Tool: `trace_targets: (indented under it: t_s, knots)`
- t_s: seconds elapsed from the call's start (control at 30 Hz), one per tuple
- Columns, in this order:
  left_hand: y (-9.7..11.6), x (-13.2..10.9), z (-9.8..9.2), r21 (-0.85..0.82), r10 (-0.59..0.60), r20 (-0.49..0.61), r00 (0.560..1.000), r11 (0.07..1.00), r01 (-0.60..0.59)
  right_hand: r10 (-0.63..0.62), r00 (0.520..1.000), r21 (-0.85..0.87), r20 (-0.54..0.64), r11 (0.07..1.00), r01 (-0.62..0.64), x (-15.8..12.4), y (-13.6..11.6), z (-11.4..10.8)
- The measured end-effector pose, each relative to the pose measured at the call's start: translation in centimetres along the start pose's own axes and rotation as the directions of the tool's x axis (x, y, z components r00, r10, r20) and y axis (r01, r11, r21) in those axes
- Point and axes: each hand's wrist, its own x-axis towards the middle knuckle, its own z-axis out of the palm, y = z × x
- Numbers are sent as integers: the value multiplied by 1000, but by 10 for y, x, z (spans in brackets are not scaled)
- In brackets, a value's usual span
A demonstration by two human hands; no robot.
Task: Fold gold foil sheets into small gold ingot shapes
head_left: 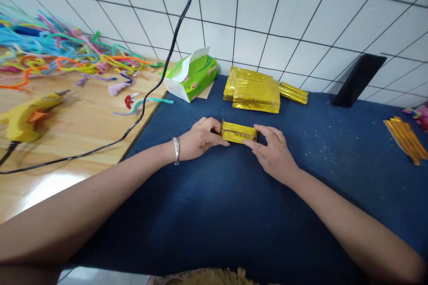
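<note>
Folded gold foil piece (238,133) held at both ends.
Left hand (199,139), silver bangle (176,150) at wrist, grips one end between thumb and fingers; right hand (272,149) grips the other likewise. Piece located over blue work surface (200,213), near stacked gold foil sheets (256,94).

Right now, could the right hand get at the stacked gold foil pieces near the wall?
Probably yes: nothing visible blocks the way from the right hand to the stacked gold foil pieces. Its grip is on the folded gold foil piece, so it would likely need to let go first.
</note>
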Motion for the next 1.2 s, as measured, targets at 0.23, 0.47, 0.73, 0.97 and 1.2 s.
trace_targets:
  t_s: [0.23, 0.47, 0.73, 0.97, 1.2]
  knots:
    - [-2, -1, -6, -4, 62, 34, 997, 998, -62, 120, 993, 72, 0, 990, -119, 0, 2, -1]
    - [-4, 4, -4, -71, -54, -47, 997, 996, 50, 106, 993, 104, 43, 988, -110, 2, 9, 5]
    - [-4, 8, -2, -43, 43, -64, 997, 998, -46, 48, 998, 137, 44, 989, -54, 4, 12, 7]
    - [-7, 8, -1, 86, 124, -30, 992, 989, -121, 93, 991, 274, 91, 955, -115, 8, 17, 5]
    - [2, 9, -1, 153, 78, 23, 997, 985, -80, 104, 987, 312, 122, 940, -138, 9, 14, -2]
